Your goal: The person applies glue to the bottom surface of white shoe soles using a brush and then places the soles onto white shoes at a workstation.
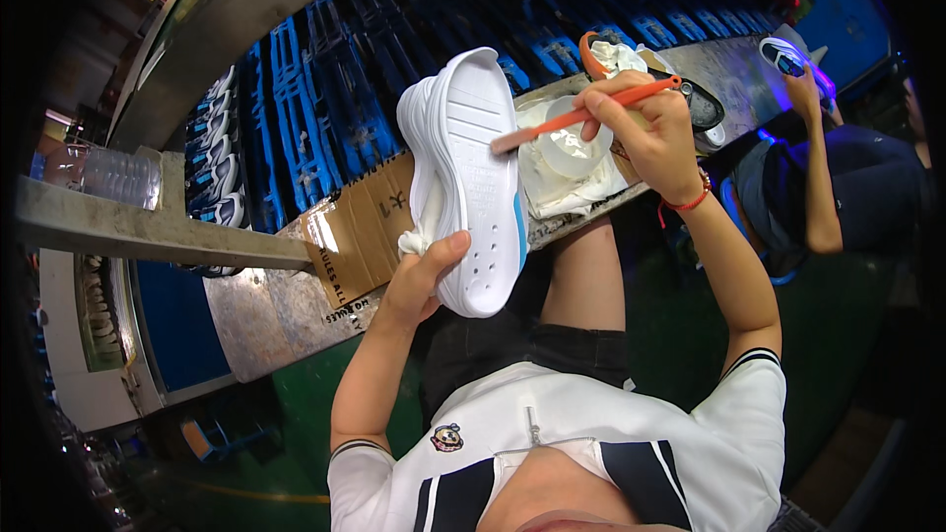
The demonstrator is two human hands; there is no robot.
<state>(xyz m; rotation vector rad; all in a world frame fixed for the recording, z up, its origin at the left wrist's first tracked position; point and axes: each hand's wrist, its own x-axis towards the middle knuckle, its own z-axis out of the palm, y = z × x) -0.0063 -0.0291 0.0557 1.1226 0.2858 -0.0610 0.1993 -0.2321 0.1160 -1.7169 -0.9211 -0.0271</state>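
A white shoe sole (480, 162), its inner side facing up, is held by its holed end in my left hand (429, 270), thumb on the rim. A white cloth knot (413, 242) shows beside that thumb. My right hand (643, 129) grips a brush with an orange-red handle (628, 96). Its bristles (510, 142) are at the sole's right edge, near the middle; whether they touch it I cannot tell. Just right of the sole, a translucent bowl (580, 148) with whitish contents rests on a crumpled white cloth (576, 196).
A flattened cardboard piece (362, 233) lies on the worn bench (259, 325). Behind are rows of blue racks (295, 103). Shoes (702, 107) stand at the right. A metal bar (170, 229) crosses at left. A co-worker (828, 170) sits at right, holding a shoe (787, 59).
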